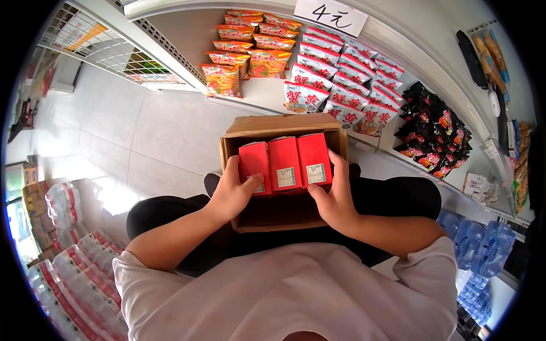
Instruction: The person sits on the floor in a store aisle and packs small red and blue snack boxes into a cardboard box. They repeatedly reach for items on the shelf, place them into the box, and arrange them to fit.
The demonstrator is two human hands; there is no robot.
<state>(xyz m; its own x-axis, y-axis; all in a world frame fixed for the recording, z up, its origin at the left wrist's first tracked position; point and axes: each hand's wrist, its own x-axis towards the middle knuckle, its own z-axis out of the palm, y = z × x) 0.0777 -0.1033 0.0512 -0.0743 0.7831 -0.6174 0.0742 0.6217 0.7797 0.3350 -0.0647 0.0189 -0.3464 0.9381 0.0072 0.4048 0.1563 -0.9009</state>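
Three red cartons with small printed labels stand side by side in the mouth of an open cardboard box: a left one (254, 160), a middle one (282, 155) and a right one (314, 151). The cardboard box (277, 123) rests between the person's bent legs. My left hand (236, 187) grips the left carton, its thumb on the label. My right hand (337, 192) holds the right carton, its thumb at the lower edge. The row is squeezed between both hands. The lower part of the box interior is dark, and the cartons' undersides are hidden.
Ahead, a shelf holds orange snack bags (268, 64), white-and-red snack bags (305, 96) and black snack bags (439, 128). A handwritten price card (330, 16) hangs above. Blue-tinted water bottle packs (480, 245) stand at right, wrapped bottle packs (81, 277) at lower left, and a wire rack (115, 53) at upper left.
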